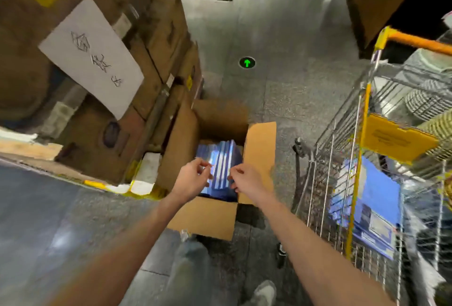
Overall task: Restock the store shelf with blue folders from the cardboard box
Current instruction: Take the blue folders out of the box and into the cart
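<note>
Brown cardboard box (203,217) sits open on the grey floor (274,100) right in front of my feet, its four flaps folded outward so I can reach straight down into it. Inside stand the blue folders (221,156), packed upright side by side with their thin top edges facing me, which is why I come at them from above rather than from the side. My left hand (192,181) is at the left side of the row, thumb and fingers curled and pinching at the folder tops. My right hand (248,181) is at the right side, fingers hooked down over the edges. Together they bracket a bunch, I judge so as to lift several at once. The view is slightly blurred, so exact finger contact is hard to tell. Stacked cartons (102,139) crowd the left. A wire shopping trolley (362,134) stands just to my right, more blue packs resting in it.
</note>
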Available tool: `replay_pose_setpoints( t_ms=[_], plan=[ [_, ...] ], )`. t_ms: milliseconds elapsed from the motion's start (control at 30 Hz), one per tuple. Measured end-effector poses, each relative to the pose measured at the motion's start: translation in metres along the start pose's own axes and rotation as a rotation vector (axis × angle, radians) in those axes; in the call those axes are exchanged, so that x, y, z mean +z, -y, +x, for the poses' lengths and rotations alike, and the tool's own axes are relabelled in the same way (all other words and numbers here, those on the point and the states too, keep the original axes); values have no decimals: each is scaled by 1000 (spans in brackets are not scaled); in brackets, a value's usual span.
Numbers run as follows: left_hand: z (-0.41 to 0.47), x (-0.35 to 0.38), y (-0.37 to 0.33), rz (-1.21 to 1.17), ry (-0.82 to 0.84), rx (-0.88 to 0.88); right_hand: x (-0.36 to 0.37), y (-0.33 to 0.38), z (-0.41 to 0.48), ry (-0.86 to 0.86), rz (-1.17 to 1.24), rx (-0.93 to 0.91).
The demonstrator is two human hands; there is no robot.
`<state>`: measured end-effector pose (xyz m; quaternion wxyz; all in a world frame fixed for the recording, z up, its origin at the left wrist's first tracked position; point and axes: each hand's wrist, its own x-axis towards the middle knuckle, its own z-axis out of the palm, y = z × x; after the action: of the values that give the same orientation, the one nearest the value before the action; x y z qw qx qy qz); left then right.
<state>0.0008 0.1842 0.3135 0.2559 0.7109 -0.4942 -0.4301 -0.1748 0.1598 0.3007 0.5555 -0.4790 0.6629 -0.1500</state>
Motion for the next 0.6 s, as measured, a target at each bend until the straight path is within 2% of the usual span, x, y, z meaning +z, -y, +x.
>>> replay_pose_setpoints(
  t_ms=[233, 367, 500, 600],
  plan=[
    [103, -35, 59, 111, 212, -56, 40, 28, 78, 7, -105, 170],
    [139, -32, 77, 127, 283, -91, 40, 20, 106, 4, -183, 180],
    [174, -13, 90, 52, 275, -175, 44, 0, 133, -65, -192, 222],
    [195, 3, 102, -17, 226, -263, 48, -14, 156, -32, -201, 315]
  ],
)
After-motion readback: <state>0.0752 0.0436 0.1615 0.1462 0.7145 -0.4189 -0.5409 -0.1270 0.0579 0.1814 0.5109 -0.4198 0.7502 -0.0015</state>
